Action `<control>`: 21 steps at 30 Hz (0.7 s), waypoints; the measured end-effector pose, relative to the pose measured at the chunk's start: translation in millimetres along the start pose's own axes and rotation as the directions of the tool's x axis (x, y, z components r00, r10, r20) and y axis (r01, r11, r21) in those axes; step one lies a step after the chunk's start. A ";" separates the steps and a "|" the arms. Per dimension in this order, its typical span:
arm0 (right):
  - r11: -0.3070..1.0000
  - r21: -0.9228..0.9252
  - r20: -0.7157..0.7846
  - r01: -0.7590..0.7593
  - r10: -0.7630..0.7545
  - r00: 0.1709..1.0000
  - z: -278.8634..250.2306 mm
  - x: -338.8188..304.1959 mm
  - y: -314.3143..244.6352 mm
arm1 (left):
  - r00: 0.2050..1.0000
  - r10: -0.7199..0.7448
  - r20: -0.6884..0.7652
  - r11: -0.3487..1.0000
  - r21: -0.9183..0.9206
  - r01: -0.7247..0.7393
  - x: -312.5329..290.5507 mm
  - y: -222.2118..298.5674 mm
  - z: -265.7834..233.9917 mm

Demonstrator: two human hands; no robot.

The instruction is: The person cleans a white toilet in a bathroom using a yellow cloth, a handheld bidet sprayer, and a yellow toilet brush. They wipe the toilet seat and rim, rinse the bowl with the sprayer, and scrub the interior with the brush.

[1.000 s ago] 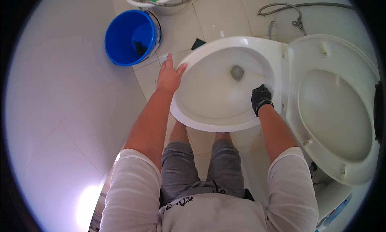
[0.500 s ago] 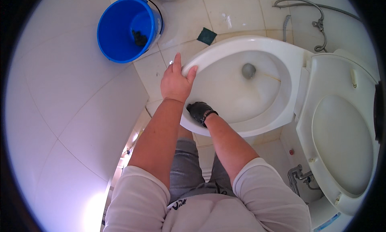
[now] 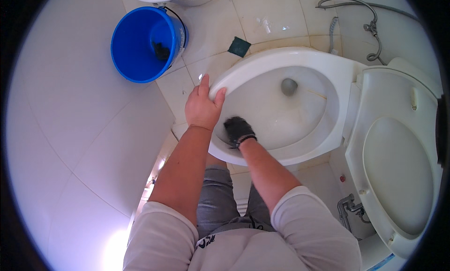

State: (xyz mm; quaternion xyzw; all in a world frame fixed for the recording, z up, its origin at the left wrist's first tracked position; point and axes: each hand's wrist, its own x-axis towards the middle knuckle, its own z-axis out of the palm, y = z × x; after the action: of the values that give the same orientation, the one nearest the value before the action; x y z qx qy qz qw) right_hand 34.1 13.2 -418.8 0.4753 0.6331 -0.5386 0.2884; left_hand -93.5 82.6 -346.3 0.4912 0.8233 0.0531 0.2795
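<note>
A white toilet (image 3: 276, 58) stands with its lid raised. My left hand (image 3: 203, 109) grips the front left part of the rim, thumb on top and fingers over the outer side. Inside the bowl, my right hand (image 3: 240, 130) wears a black glove and presses against the inner wall at the front end. Its fingers look bunched and slightly blurred; anything in them is hidden. A grey round drain opening (image 3: 289, 87) lies toward the back of the bowl, with a yellowish streak on the wall beside it.
Upper left stands a blue bucket (image 3: 126, 45) with a dark lump (image 3: 161, 51) inside. A dark green scouring pad (image 3: 239, 46) lies on the tiles beyond the toilet. The raised lid (image 3: 398, 177), hoses (image 3: 370, 28) and a pipe (image 3: 347, 207) are on the right. A wall (image 3: 79, 111) bounds the left.
My gloved right hand has shifted slightly right along the bowl's inner wall. My left hand stays on the rim. The view has tilted a little, showing more of the white basin at the top.
</note>
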 end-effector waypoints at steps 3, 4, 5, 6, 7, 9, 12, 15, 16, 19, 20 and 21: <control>0.958 -0.241 0.101 0.156 -0.135 0.986 -4.7 6.1 36.5 | 1.000 0.019 -0.001 1.000 -0.015 -0.019 0.1 -0.1 1.7; 0.884 -0.418 0.073 0.210 -0.198 0.978 -5.3 4.9 88.1 | 1.000 0.012 0.008 1.000 -0.016 -0.011 0.6 1.5 -0.3; 0.852 -0.507 0.024 0.133 -0.140 0.990 -24.7 -5.8 131.5 | 1.000 0.000 0.011 1.000 -0.017 0.001 0.2 -0.3 -1.7; 0.774 -0.634 0.108 -0.013 0.105 0.989 -57.1 -5.5 157.2 | 1.000 -0.006 0.022 1.000 -0.020 0.006 -0.7 0.5 -2.3; 0.728 -0.667 -0.026 -0.160 0.192 0.981 -87.1 -16.5 177.0 | 1.000 -0.014 0.014 1.000 -0.013 0.014 -2.7 0.4 -3.4; 0.817 -0.396 -0.202 -0.419 0.368 0.908 -108.3 -29.6 150.0 | 1.000 -0.017 0.006 1.000 -0.001 0.017 -4.5 3.7 -5.0; 0.922 -0.369 -0.259 -0.119 0.020 0.966 -22.4 13.7 143.8 | 0.999 -0.003 0.032 1.000 0.022 0.002 0.1 9.0 -2.0; 0.958 0.221 -0.267 -0.184 0.241 0.933 -28.0 -10.2 27.5 | 1.000 0.020 -0.021 1.000 0.020 -0.020 -2.5 -0.5 4.2; 0.984 0.121 -0.321 -0.127 0.160 0.933 -20.6 -7.4 43.7 | 1.000 0.026 -0.011 1.000 0.010 -0.026 0.1 0.8 4.0; 0.979 -0.107 -0.360 -0.173 0.124 0.925 -19.2 -12.2 125.8 | 1.000 0.016 -0.004 1.000 -0.004 -0.016 -1.7 0.0 1.2; 0.939 -0.110 -0.335 -0.327 0.274 0.901 -44.3 -24.2 136.8 | 1.000 0.021 -0.012 1.000 0.006 -0.021 -2.0 -0.9 1.5; 0.908 -0.194 -0.330 -0.372 0.297 0.896 -68.4 -38.8 134.8 | 1.000 0.021 -0.018 1.000 0.016 -0.021 -3.7 -2.0 1.4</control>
State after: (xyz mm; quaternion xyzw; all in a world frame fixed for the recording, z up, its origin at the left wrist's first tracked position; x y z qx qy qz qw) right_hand 181.9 63.0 -422.4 0.6118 0.6400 -0.3192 0.3380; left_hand -93.0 78.2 -346.7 0.5014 0.8210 0.0542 0.2675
